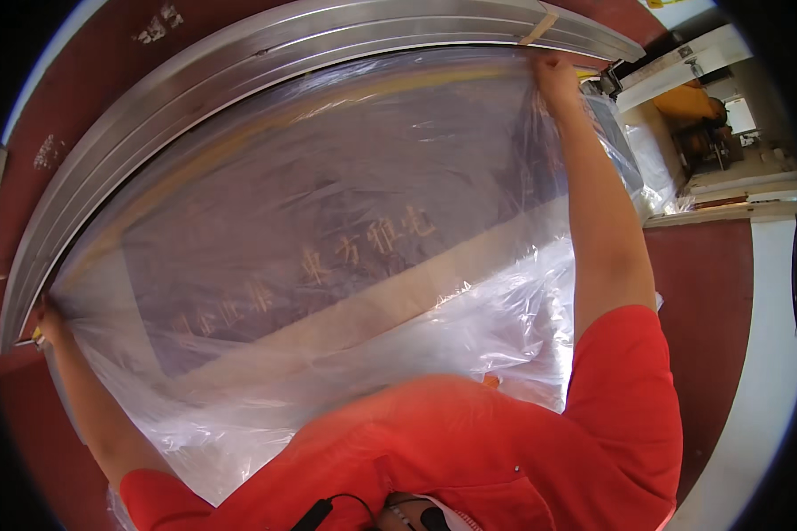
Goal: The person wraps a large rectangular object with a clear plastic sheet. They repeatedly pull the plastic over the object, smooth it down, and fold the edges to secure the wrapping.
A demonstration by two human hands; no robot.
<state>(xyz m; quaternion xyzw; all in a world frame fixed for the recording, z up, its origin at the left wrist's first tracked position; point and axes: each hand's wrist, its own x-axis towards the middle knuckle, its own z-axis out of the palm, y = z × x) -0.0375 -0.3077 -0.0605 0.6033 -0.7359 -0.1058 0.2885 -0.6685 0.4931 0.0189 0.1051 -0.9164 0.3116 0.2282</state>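
A clear plastic sheet (398, 190) spreads over a dark panel (319, 226) with gold lettering, and hangs loosely down toward my red shirt. Along its upper edge curves a long silver metal bar (266, 66). My right hand (555, 81) is closed at the sheet's upper right corner, just under the bar. With the arm stretched far out, my left hand (51, 320) is closed on the sheet's edge near the bar's left end. The fingertips of both hands are partly hidden. A yellowish strip (266, 124) shows through the plastic below the bar.
Dark red wall (700, 292) flanks the sheet. A strip of brown tape (538, 28) crosses the bar near its right end, close to a small dark bracket (609, 81). An opening at the upper right shows a cluttered space with a yellow object (684, 103).
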